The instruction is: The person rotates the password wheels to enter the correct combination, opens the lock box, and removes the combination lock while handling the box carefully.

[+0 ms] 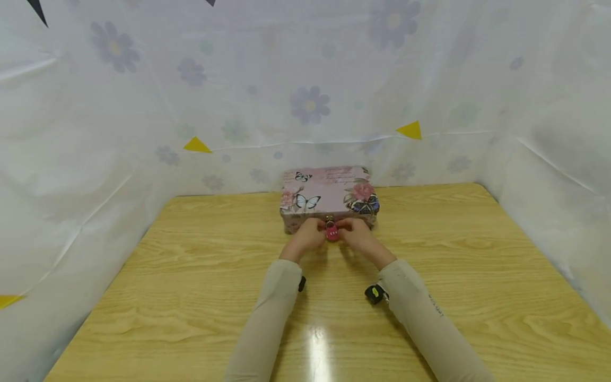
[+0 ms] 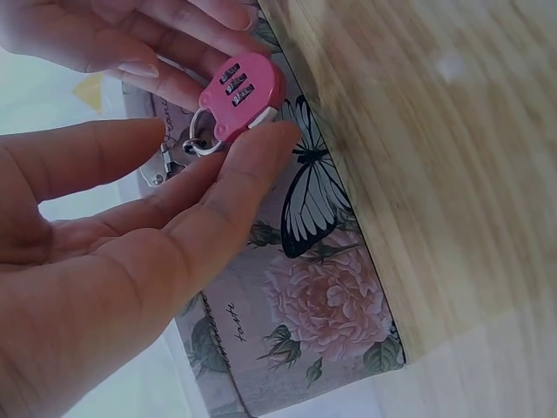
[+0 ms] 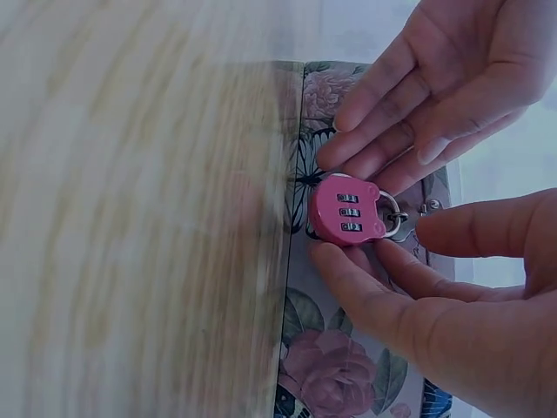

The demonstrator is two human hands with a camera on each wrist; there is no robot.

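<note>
A pink combination padlock (image 2: 244, 91) with three number dials hangs by its shackle from the metal clasp (image 1: 329, 218) on the front of a butterfly-and-rose box (image 1: 329, 193). My left hand (image 2: 130, 252) is at the lock's left side, one fingertip on its white side tab (image 2: 263, 117) and the thumb apart from the lock. On the other side, my right hand (image 3: 470, 305) has its fingertips at the lock's edge, with the thumb near the clasp. In both wrist views the fingers look loosely extended. The dials face outward, uncovered.
The box stands with its lid down at the back of a wood-grain table (image 1: 215, 297). Behind it hangs a pale flowered sheet (image 1: 258, 74) with yellow triangles (image 1: 409, 130), and similar sheeting lines both sides. A dark wrist device (image 1: 374, 294) sits at the right sleeve.
</note>
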